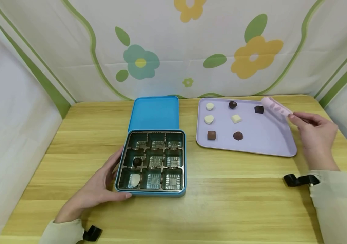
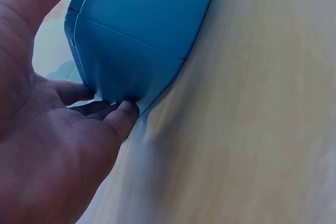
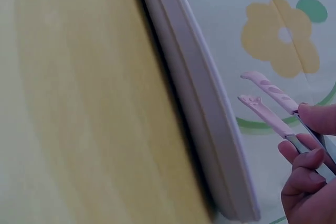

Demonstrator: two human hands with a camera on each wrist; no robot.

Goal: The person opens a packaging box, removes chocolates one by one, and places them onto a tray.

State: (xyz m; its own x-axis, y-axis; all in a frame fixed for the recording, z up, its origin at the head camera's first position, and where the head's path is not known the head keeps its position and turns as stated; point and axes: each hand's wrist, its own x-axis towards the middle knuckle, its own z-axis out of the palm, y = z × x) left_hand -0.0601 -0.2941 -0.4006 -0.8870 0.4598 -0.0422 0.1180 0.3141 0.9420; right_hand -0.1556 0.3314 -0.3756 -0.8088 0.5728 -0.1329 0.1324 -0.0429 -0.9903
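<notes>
My left hand [image 1: 100, 184] holds a blue tin box [image 1: 171, 194] at its left side, the thumb along the front and the fingers on the left wall. Inside is a divided insert with a dark round chocolate [image 1: 137, 162] in the middle-left compartment and a white chocolate [image 1: 135, 180] in the front-left one. My right hand [image 1: 318, 135] grips a pair of tongs with pink tips [image 3: 265, 115]. Those tips stand apart with nothing between them, over the back right of a lilac tray [image 1: 265, 135], beside a dark square chocolate [image 1: 259, 109].
Several more chocolates lie on the tray, such as a white square [image 1: 236, 118], a brown square [image 1: 211, 135] and a brown round one [image 1: 237, 136]. The blue lid [image 1: 155, 113] lies behind the box. A flowered cloth [image 1: 188, 51] hangs at the table's back edge.
</notes>
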